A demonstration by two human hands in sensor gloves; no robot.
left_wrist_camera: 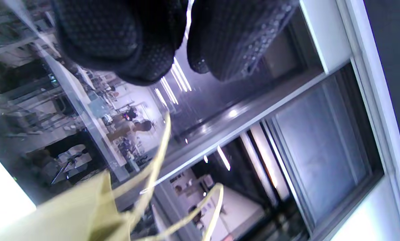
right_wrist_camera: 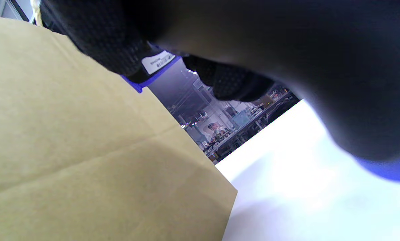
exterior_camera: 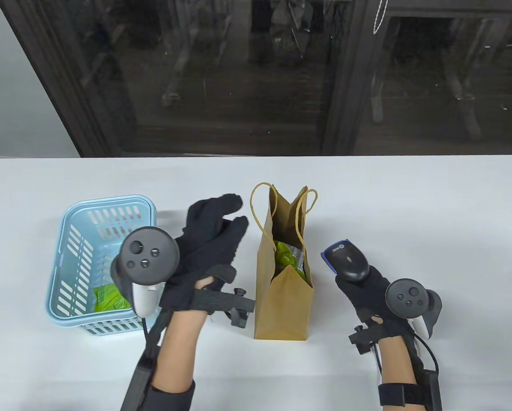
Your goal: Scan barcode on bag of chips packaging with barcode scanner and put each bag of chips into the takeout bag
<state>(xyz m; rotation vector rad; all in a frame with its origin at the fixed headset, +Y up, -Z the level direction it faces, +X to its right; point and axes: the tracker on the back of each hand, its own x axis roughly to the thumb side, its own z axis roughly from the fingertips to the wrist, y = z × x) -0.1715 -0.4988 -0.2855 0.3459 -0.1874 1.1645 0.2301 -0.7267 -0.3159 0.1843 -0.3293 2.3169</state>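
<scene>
Left hand (exterior_camera: 211, 248), nearest the lens in the table view, hovers above the desk (exterior_camera: 410, 222) between basket (exterior_camera: 110, 205) and bag (exterior_camera: 283, 295); its fingers (left_wrist_camera: 119, 36) are straight and hold nothing, the tips just beside the bag's near handle (exterior_camera: 260, 209). A tracker (exterior_camera: 146, 265) sits on its back. Right hand (exterior_camera: 365, 291), on the far side of the bag, grips the scanner (exterior_camera: 345, 259), whose blue-edged head points toward the bag's wall; the right wrist view shows the fingers curled round the scanner's labelled body (right_wrist_camera: 158, 62).

The paper bag stands upright with its mouth open, and one green chip packet (exterior_camera: 288, 254) shows inside. A second green packet (exterior_camera: 110, 297) lies in the near end of the blue basket, partly hidden by the left tracker. This packet appears to be the one left to scan and pack.

Likely hazards, as judged from this layout: the left hand or its tracker may catch a handle or the rim when it crosses toward the basket, and the light, tall bag may tip. The scanner, held close to the bag's wall, may knock it as well. A crinkled, glossy packet may give a poor barcode read if held at a slant.
</scene>
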